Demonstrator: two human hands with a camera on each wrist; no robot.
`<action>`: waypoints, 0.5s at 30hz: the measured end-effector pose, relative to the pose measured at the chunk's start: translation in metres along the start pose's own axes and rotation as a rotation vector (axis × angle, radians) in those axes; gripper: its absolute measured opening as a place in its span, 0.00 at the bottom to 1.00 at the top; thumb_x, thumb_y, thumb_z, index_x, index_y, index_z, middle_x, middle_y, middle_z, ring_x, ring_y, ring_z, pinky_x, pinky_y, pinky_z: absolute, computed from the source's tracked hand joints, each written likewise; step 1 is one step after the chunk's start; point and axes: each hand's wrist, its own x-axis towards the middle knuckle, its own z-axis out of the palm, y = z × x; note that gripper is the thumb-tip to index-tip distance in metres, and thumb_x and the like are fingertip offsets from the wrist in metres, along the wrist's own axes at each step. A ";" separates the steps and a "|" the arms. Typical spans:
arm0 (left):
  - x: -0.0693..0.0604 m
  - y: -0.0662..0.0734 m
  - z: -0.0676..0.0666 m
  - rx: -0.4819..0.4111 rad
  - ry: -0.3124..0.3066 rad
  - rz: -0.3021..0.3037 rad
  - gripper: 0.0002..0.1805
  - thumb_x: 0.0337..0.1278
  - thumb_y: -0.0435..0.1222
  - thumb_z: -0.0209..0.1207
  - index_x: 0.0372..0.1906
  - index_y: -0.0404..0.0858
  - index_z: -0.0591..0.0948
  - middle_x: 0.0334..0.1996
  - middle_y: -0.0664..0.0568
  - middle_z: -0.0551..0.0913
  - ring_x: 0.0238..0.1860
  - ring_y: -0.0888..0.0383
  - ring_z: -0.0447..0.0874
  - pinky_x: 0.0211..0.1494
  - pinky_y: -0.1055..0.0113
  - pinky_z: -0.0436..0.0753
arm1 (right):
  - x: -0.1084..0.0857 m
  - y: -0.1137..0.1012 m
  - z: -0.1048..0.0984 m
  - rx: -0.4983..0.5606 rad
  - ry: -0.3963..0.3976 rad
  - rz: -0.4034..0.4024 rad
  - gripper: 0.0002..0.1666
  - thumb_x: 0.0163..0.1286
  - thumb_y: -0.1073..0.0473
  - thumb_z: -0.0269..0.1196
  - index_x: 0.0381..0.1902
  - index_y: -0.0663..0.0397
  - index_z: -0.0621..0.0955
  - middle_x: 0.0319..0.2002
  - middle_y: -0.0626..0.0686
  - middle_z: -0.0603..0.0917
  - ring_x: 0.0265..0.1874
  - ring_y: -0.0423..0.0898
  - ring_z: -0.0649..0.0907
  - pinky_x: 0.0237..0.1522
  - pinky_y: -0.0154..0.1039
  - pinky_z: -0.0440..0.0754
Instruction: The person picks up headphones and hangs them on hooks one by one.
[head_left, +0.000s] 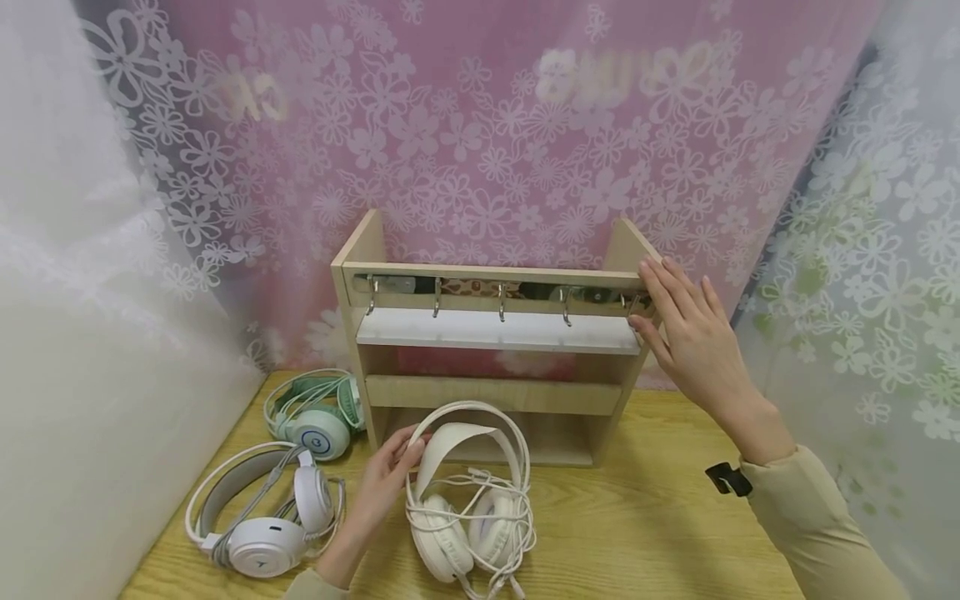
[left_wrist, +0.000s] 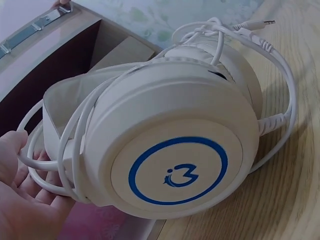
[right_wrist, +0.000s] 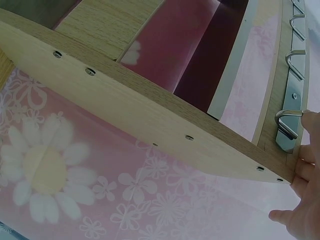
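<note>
My left hand [head_left: 378,487] grips the headband of cream-white headphones [head_left: 444,540], held upright in front of a small wooden rack [head_left: 487,394]. Their white cable is wound about the ear cups; in the left wrist view it also loops past the fingers of the left hand [left_wrist: 30,200], and a blue ring and emblem mark the cup [left_wrist: 150,112]. At the rack's top right corner, my right hand [head_left: 693,342] rests with its fingers straight along the side panel. Its thumb is at the endmost hook [right_wrist: 287,117] of the metal hook rail [head_left: 468,287].
White-and-grey headphones [head_left: 262,542] lie on the wooden table [head_left: 637,517] at the left. Behind them, mint-green headphones [head_left: 321,435] lie close to the rack's left side. A white shelf [head_left: 495,327] sits below the hooks. Flowered curtains [head_left: 480,150] hang behind and at the sides.
</note>
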 end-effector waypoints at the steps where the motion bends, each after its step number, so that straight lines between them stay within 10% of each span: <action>1: 0.000 -0.001 0.000 0.002 0.002 0.004 0.20 0.76 0.39 0.55 0.65 0.33 0.76 0.59 0.39 0.82 0.48 0.60 0.85 0.48 0.63 0.85 | 0.000 0.000 0.000 0.001 -0.002 0.002 0.39 0.80 0.47 0.55 0.81 0.53 0.57 0.78 0.56 0.61 0.78 0.56 0.58 0.79 0.60 0.46; 15: 0.002 -0.005 0.009 0.039 0.059 0.097 0.20 0.76 0.39 0.55 0.61 0.29 0.78 0.56 0.36 0.83 0.44 0.62 0.87 0.44 0.66 0.87 | 0.000 0.001 0.001 -0.003 0.008 -0.006 0.39 0.79 0.47 0.56 0.81 0.52 0.57 0.78 0.55 0.61 0.79 0.54 0.57 0.79 0.60 0.46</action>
